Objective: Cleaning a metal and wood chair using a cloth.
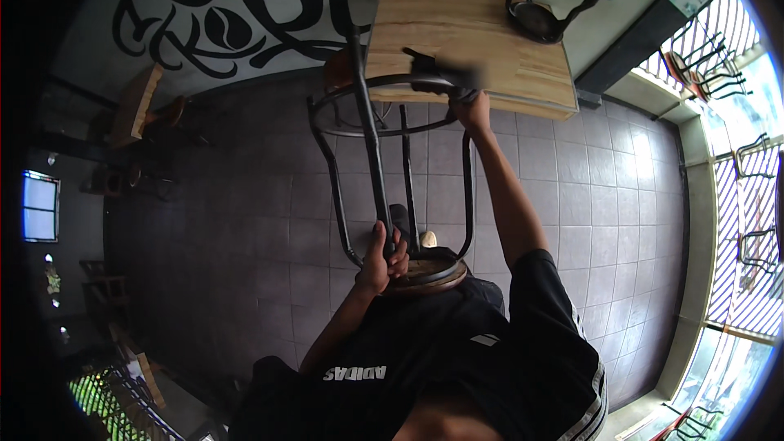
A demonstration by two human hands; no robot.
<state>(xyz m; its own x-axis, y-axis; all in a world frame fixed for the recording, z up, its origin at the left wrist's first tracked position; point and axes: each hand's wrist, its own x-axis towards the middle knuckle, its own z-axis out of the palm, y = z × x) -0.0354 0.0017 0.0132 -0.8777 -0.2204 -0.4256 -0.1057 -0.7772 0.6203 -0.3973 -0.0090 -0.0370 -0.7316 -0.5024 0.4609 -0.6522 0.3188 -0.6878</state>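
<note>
A stool with black metal legs and a ring [367, 122] is upside down in front of me. Its round, worn seat [425, 273] rests against my lap. My left hand [384, 257] is closed around one leg close to the seat. Stretched forward, my right hand [474, 112] is closed at the far right of the ring, on a black handheld object [437, 72]. That object is partly smeared, so its kind cannot be made out. Whether the right fingers also touch the ring is hidden.
Beyond the stool stands a light wooden table [465, 28], with another upturned stool [535, 20] on it. Dark tiles [588, 188] cover the floor. At the left are a wooden table [135, 106] and a stool [171, 114]. Windows [743, 163] with more upturned stools line the right.
</note>
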